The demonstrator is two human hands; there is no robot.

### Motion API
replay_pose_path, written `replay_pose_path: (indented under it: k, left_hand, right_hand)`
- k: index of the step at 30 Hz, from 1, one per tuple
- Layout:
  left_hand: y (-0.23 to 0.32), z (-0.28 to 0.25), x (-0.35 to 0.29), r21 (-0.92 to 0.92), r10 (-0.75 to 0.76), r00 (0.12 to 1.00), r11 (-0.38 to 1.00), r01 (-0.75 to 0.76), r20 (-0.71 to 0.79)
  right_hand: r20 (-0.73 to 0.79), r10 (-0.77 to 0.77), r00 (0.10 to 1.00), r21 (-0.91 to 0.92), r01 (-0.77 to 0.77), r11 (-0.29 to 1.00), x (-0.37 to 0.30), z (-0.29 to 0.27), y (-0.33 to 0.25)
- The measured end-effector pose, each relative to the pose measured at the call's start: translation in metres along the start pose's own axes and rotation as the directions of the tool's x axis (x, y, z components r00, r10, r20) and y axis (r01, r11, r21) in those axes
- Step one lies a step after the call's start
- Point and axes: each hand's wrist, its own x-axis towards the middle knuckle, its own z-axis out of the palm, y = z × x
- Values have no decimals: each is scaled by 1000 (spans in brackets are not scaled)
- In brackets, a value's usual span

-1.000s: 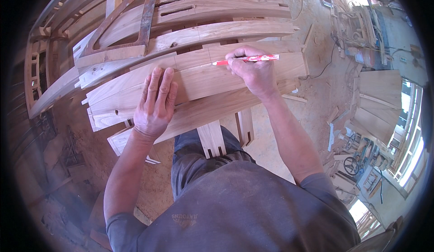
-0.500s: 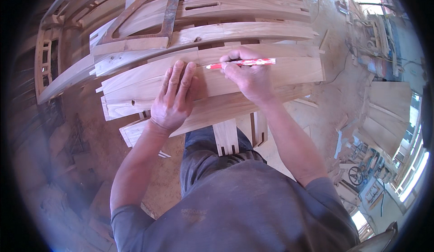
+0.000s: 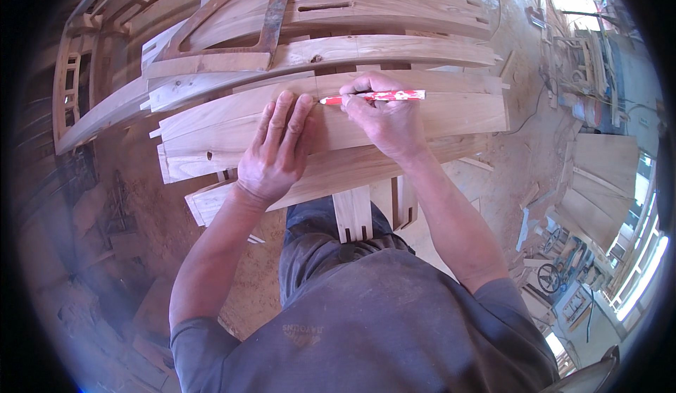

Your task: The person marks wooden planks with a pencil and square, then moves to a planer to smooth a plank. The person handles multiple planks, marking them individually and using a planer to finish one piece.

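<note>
Looked like marking-out tbh. Pressed left hand (image 3: pixel 271 162), with fingers slightly apart, onto broad, pale, curved wooden board (image 3: pixel 341 129) toward near side. Clamped red-and-white pencil (image 3: pixel 403 96) in fingers of right hand (image 3: pixel 386 117), pointing left. Probably needed steady bracing next.

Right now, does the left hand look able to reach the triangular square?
Probably yes: the left hand rests on the board, near the triangular square, its grip apparently empty, and nothing seems to stand between them.
</note>
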Motion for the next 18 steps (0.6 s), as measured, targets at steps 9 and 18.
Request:
replay_pose_path:
  k: [9,18]
  left_hand:
    - [0,-1,-1,-6,-3,1000,1000,3,30]
    - [0,0,-1,-1,2,1000,1000,-2,26]
  right_hand:
    - [7,-28,1000,-40,29,999,0,-2,0]
    - [32,25,999,-28,-24,999,2,-4,-3]
